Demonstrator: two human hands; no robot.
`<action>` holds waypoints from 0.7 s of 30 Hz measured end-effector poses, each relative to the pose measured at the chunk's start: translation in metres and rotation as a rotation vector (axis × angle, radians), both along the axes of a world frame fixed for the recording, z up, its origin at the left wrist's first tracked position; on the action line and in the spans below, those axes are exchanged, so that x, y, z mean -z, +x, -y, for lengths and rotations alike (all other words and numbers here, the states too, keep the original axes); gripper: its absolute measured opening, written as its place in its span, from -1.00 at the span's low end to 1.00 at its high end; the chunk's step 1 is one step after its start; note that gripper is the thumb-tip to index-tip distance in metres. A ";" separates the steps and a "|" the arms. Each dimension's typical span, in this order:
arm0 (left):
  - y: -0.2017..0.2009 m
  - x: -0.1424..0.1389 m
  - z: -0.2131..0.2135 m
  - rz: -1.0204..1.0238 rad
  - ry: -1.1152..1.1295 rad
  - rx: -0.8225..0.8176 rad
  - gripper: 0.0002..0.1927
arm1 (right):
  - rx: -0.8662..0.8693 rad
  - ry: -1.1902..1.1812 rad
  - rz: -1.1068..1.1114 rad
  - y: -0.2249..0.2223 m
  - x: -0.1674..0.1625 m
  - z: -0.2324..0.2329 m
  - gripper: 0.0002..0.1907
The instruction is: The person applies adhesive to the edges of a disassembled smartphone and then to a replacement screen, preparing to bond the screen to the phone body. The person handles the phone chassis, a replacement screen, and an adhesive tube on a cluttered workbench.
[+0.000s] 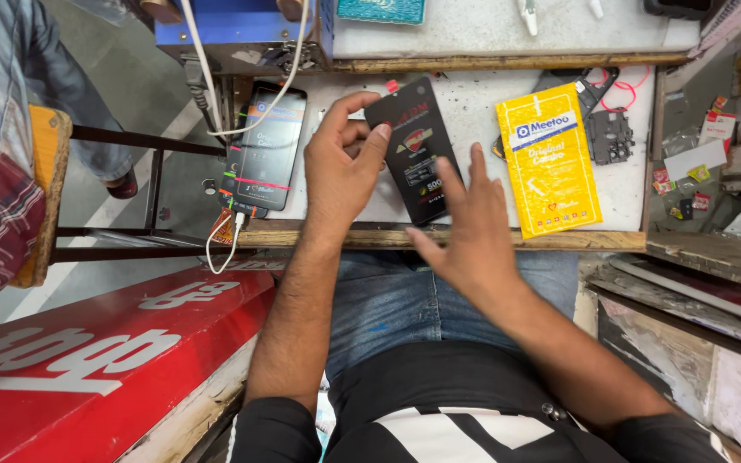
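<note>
My left hand (pixel 342 167) grips the upper left edge of a flat black rectangular packet (pixel 414 146) with red and white print, which lies on the white worktop (pixel 473 99). My right hand (pixel 466 225) hovers open over the packet's lower right edge, fingers spread, at the worktop's front edge. A yellow flat packet (pixel 549 160) lies just right of my right hand.
A black smartphone (pixel 268 147) with a white cable (pixel 287 81) lies at the worktop's left end. Small black parts (pixel 609 135) sit right of the yellow packet. A blue box (pixel 242 30) stands behind. A red signboard (pixel 113 343) lies lower left. Another person's leg (pixel 53 77) stands at left.
</note>
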State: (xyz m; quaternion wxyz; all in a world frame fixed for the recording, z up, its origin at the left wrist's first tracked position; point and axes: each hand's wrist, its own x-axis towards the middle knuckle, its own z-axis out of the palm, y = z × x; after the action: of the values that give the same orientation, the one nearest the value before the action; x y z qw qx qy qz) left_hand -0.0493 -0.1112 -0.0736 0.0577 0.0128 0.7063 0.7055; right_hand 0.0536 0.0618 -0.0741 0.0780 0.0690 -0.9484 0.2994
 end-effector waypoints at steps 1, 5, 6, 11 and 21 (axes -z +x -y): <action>0.000 -0.001 0.001 0.026 0.001 -0.006 -0.65 | 0.012 0.072 0.022 0.001 0.005 0.005 0.14; -0.002 -0.006 0.009 0.040 0.013 -0.027 -0.69 | 0.016 0.069 -0.022 -0.003 0.014 0.010 0.10; -0.002 -0.006 0.011 0.048 0.047 -0.021 -0.71 | -0.009 0.080 -0.045 -0.006 0.013 0.007 0.10; 0.006 0.000 0.020 0.136 0.169 -0.018 -0.73 | -0.305 0.041 0.039 -0.033 -0.009 -0.025 0.08; 0.026 0.013 0.020 0.210 0.265 -0.014 -0.71 | -0.269 0.010 0.066 -0.034 -0.025 -0.037 0.08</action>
State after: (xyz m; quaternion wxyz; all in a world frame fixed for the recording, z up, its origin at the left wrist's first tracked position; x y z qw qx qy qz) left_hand -0.0233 -0.1310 -0.0870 0.1240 -0.0582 0.5973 0.7903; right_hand 0.0191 0.0987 -0.0496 0.0055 0.1860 -0.9342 0.3044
